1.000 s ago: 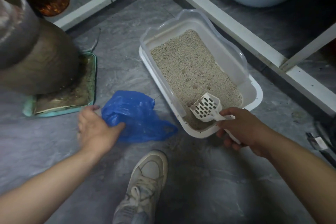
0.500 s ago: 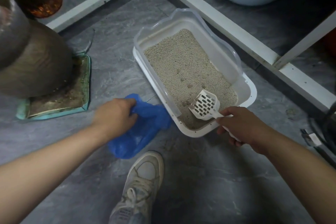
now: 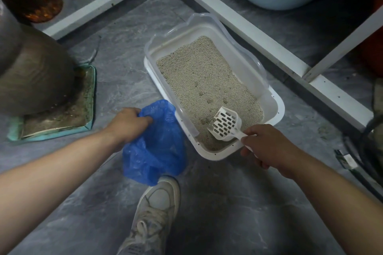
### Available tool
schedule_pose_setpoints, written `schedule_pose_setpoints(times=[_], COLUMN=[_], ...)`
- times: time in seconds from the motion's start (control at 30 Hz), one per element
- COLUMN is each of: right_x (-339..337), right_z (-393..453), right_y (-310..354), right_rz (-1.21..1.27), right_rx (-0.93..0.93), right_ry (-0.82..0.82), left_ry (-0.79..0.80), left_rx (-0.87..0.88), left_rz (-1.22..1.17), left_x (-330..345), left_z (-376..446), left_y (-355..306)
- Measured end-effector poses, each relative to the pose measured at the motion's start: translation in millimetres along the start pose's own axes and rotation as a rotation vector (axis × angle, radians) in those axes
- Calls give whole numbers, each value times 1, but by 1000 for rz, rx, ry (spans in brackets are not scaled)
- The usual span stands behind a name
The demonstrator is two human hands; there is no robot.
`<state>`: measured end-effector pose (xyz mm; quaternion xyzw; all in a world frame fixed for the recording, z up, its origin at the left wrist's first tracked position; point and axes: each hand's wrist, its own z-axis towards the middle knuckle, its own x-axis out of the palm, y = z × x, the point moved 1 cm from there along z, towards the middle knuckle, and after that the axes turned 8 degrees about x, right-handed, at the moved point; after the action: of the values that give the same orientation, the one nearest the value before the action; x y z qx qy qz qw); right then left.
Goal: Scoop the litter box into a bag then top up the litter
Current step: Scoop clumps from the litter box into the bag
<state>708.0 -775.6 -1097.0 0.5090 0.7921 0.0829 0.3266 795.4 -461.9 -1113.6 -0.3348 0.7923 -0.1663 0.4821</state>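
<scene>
The left hand [image 3: 129, 123] is closed on the top edge of the blue plastic bag [image 3: 155, 145], with the fingers curled into the bag's mouth. The bag sits on the grey floor [image 3: 217, 203], touching the near left side of the litter box [image 3: 276, 109]. The bag's bottom rests just by the toe of a white sneaker [image 3: 154, 213].

The right hand [image 3: 267, 147] is wrapped tight around the handle of the white litter scoop [image 3: 224, 125]. The scoop's slotted head is down in the litter [image 3: 203, 80], at the near end of the litter box. A little litter is piled up by the scoop's front edge.

The litter box is white with a clear rim on top. It lies on the floor beside a white frame rail [image 3: 259, 41].

One second ago the bag lay flat on the floor, away from the litter box, and the left hand only touched its edge. Now the hand grips it, the bag stands up and open, and it is right against the litter box. The scoop has dipped lower into the litter.
</scene>
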Motion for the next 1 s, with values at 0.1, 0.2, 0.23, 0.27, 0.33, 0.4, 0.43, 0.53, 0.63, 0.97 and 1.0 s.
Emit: schedule_pose_setpoints(times=[0.1, 0.2, 0.23, 0.27, 0.33, 0.4, 0.43, 0.53, 0.63, 0.97, 1.0], right_x=[-3, -5, -6, -8, -11, -17, -21, -36, -38, -23, -20], right_z=[0, -1, -1, -2, -4, -5, -5, -1, 3, 17, 17], right_y=[2, 5, 6, 7, 11, 15, 17, 20, 13, 17, 19], right_rz=[23, -4, -25, -53, -148, -262, -296, -274, -267, -113, -87], right_rx=[21, 27, 22, 15, -22, -84, -103, -78, -4, 63, 97], right_ry=[10, 15, 7, -9, -77, -184, -244, -336, -290, -62, -16], left_ry=[53, 97, 101, 106, 128, 165, 183, 225, 249, 254, 257], left_rx=[-41, -36, -31, -27, -17, -7, 2, 32, 72, 66, 67], left_rz=[-68, -13, 18, 46, 90, 126, 143, 170, 223, 111, 99], left_x=[4, 6, 6, 7, 8, 11, 12, 17, 22, 26, 25], left_z=[-2, -3, -2, -2, -1, 0, 1, 4, 6, 11, 11], left_y=[-13, -25, -29, -32, -39, -47, -50, -58, -58, -33, -32])
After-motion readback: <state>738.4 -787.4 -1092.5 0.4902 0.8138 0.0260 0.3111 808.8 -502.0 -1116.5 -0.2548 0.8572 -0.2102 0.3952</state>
